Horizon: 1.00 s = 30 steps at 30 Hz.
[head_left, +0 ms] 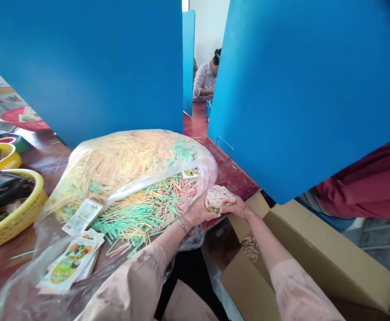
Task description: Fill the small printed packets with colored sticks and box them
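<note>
My left hand (196,211), with a bracelet at the wrist, is closed around one side of a small pale bundle (219,196). The fingers of my right hand (238,207) grip its other side. The bundle has a whitish, folded-looking top and a coloured printed strip below; its exact kind I cannot make out. Just left of my hands, a large clear plastic bag (205,166) lies open, full of thin pastel sticks (138,214) in yellow, green and pink. Printed packets (71,263) with a fruit picture rest at the bag's near left side.
An open cardboard box (318,236) stands below right, with pale pieces inside. Yellow baskets (36,205) and a red basket (21,118) are at the left. Blue partitions (121,67) rise behind the table, with a wire stand (224,149) by the right one. A person (204,80) sits beyond.
</note>
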Tool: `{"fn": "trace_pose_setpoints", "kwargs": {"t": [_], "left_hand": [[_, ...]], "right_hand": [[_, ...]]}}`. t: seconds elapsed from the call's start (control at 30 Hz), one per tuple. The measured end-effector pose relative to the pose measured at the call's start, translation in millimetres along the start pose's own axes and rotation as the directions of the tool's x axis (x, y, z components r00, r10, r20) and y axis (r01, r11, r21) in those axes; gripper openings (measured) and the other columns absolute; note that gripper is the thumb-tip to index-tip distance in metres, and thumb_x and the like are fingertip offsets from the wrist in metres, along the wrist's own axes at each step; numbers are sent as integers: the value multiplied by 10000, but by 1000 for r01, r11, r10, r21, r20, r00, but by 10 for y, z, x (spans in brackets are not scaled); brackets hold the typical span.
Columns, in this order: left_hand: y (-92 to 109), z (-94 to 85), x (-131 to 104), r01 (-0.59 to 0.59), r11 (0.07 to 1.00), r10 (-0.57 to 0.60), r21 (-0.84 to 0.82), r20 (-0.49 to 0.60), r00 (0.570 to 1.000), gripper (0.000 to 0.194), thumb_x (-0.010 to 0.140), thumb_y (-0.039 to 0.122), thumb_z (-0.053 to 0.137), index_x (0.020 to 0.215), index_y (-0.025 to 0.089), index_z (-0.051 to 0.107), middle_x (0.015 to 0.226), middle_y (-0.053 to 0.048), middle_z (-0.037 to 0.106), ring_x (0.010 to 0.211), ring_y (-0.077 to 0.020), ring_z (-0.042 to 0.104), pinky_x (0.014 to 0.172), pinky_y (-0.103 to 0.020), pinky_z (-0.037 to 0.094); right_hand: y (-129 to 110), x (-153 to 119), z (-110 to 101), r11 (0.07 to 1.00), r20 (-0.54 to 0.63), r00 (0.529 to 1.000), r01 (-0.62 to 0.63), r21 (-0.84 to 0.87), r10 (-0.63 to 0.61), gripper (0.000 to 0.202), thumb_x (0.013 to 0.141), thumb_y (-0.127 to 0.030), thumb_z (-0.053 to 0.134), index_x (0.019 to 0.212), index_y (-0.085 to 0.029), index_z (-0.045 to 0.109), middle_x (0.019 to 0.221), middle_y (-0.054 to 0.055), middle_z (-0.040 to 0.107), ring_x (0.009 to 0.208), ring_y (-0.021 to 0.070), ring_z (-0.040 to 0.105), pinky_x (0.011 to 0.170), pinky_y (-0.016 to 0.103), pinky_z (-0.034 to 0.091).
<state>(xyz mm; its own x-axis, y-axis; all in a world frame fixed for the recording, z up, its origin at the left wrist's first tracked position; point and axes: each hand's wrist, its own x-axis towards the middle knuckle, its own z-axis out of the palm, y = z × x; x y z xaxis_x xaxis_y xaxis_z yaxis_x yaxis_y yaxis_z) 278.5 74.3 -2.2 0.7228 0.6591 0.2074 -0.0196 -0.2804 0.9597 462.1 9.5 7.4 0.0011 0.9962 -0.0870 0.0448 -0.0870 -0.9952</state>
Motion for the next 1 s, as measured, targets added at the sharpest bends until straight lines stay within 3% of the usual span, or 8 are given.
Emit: {"fn": "trace_pose_setpoints", "kwargs": {"t": [0.1, 0.27, 0.37, 0.5, 0.67, 0.8, 1.0], "left_hand": [[-204, 55, -50, 29, 999, -29, -29, 2, 1000, 749, 595, 249, 761, 1258, 151, 430, 1207, -105, 583, 1076, -228, 561, 974, -409, 433], [-170, 50, -48, 16, 999, -15, 37, -28, 999, 717, 597, 256, 757, 1242, 178, 453, 1163, -74, 605, 1046, -217, 574, 962, -408, 442], [-117, 60, -45, 30, 997, -25, 77, -58, 998, 675, 608, 290, 751, 1217, 206, 473, 1123, -55, 619, 1008, -218, 587, 926, -402, 464], [-99, 76, -45, 43, 988, -31, 147, -85, 996, 597, 613, 296, 741, 1153, 183, 513, 1061, -55, 639, 946, -224, 601, 852, -370, 490], [-146, 78, -38, 87, 978, -69, 191, -98, 993, 559, 631, 267, 717, 1143, 158, 521, 1014, -61, 649, 867, -210, 605, 796, -356, 499], [-165, 101, -23, 150, 964, -131, 218, -96, 987, 588, 646, 336, 712, 1155, 141, 493, 1050, -95, 632, 910, -222, 599, 812, -370, 489], [-152, 112, -4, 239, 916, -217, 322, -104, 971, 842, 626, 372, 722, 1297, 76, 309, 1092, -168, 601, 987, -273, 589, 838, -404, 477]], "right_hand": [[105, 32, -59, 998, 109, 994, 13, -55, -7, 873, 490, -310, 825, 1278, -210, 464, 1221, 66, 601, 1137, 263, 545, 1004, 439, 406], [-238, 1, -261, 939, 187, 981, 102, -329, -41, 883, 540, -344, 806, 1316, -221, 403, 1292, 83, 525, 1189, 274, 491, 1017, 424, 371], [-375, 30, -206, 830, 151, 988, 113, -546, -35, 907, 534, -421, 796, 1320, -231, 385, 1268, 98, 509, 1144, 290, 504, 971, 424, 393], [-339, 119, 49, 597, 119, 992, 121, -793, -43, 822, 434, -489, 816, 1139, -190, 518, 1104, 95, 512, 989, 276, 533, 845, 404, 437], [-271, 180, 223, 490, 132, 991, 115, -864, 0, 884, 454, -455, 816, 1219, -215, 442, 1101, 73, 507, 910, 242, 548, 731, 320, 436], [-309, 173, 242, 387, 149, 989, 131, -913, 17, 689, 579, -400, 759, 1194, -252, 486, 1132, 39, 529, 894, 224, 564, 688, 278, 414], [-325, 164, 218, 311, 219, 976, 212, -927, -15, 584, 641, -386, 702, 1178, -247, 518, 1140, 22, 542, 905, 201, 566, 678, 247, 408]]}}
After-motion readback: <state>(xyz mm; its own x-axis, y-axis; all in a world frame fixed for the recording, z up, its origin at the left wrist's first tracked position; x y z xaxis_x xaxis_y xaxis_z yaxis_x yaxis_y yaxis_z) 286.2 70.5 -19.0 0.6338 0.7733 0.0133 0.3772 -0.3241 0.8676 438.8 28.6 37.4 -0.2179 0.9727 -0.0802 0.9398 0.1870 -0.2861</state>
